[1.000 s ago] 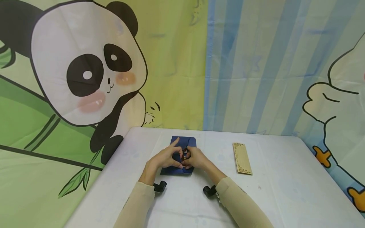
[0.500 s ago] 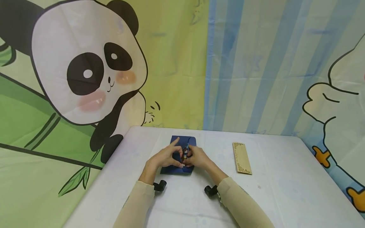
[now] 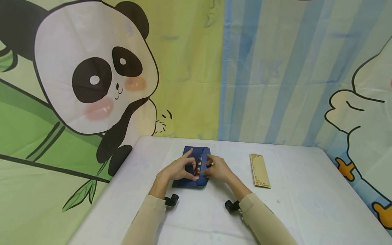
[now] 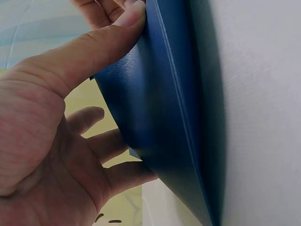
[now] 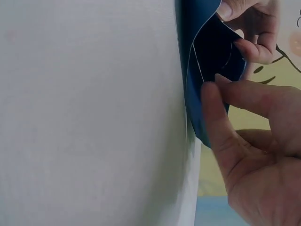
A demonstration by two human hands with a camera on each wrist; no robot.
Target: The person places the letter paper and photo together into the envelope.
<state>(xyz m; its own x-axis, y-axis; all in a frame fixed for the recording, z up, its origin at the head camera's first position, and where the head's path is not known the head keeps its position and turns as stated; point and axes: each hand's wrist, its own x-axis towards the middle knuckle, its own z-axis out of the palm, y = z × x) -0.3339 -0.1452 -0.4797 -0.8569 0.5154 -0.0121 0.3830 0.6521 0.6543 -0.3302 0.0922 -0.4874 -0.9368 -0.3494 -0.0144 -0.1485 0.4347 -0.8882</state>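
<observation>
A dark blue envelope-like sleeve (image 3: 189, 184) lies in the middle of the table in the head view, with a slit gaping along its length. Inside the slit shows a narrow colourful printed piece (image 3: 198, 167), its kind unclear. My left hand (image 3: 177, 169) pinches the left edge of the opening and lifts it; in the left wrist view its thumb (image 4: 94, 54) presses on the blue surface. At the sleeve's right edge is my right hand (image 3: 218, 169), thumb and forefinger apart. In the right wrist view its fingertips overlap the sleeve's edge; whether they touch is hard to tell.
A light wooden strip (image 3: 260, 170) with dark ornaments at its ends lies to the right on the white table (image 3: 294, 194). Behind the table hangs a printed cloth (image 3: 190, 68) with a panda. Small black devices (image 3: 172, 200) sit at both wrists.
My right hand has drawn back to the right, away from the slit, and its fingers have parted. More of the printed piece shows. The left hand stays where it was.
</observation>
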